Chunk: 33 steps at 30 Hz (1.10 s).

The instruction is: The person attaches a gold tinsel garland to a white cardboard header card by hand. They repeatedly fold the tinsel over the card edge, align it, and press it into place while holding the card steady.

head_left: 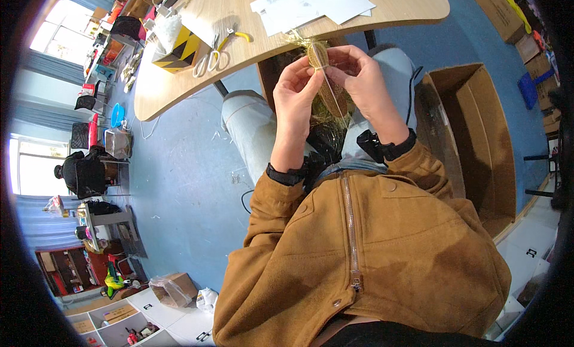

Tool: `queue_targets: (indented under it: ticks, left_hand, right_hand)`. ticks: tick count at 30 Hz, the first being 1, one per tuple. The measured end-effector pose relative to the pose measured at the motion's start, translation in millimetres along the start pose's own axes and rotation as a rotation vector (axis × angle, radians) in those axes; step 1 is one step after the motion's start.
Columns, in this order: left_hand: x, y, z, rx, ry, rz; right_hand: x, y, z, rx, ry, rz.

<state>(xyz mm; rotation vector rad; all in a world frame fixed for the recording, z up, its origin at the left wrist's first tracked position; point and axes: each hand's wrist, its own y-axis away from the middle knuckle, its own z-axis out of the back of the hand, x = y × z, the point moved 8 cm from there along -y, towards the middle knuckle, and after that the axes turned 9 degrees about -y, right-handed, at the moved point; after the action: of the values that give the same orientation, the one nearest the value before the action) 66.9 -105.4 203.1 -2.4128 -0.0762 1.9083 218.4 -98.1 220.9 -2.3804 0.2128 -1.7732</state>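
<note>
Between my knees, at the table's front edge, my left hand (301, 87) and my right hand (359, 72) hold a long brown-gold bundle (332, 100) with a grainy surface. Shiny gold strands (297, 39) stick out of its far end. A thin white string (323, 76) circles its upper part and trails down along it. Both thumbs and fingertips are closed at this string, one hand on either side. Whether each pinches the string or only the bundle is hard to make out. More tinsel-like strands (326, 133) hang below, over my lap.
On the wooden table (394, 18) lie white papers (305, 7), scissors (208, 58), yellow-handled pliers (230, 39) and a black-and-yellow striped box (179, 49). An open cardboard box (478, 137) stands beside my right leg. Another person (84, 172) sits far left.
</note>
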Motion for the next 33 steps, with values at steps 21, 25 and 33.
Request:
queue_targets:
  ticks: [21,25,33]
  left_hand:
    - [-30.5,-21.4,47.4,-0.246,0.288,-0.074]
    - [-56.1,-34.7,52.6,-0.272,0.448,-0.131]
    - [-107.4,-76.2,56.8,-0.177,0.373,-0.275]
  right_hand:
    - [35.6,0.2,-29.7,0.319,-0.043,0.102]
    - [51.3,-1.7,-55.7,0.451,-0.014,0.230]
    - [57.1,-76.0,-80.0,0.117,0.217,0.412]
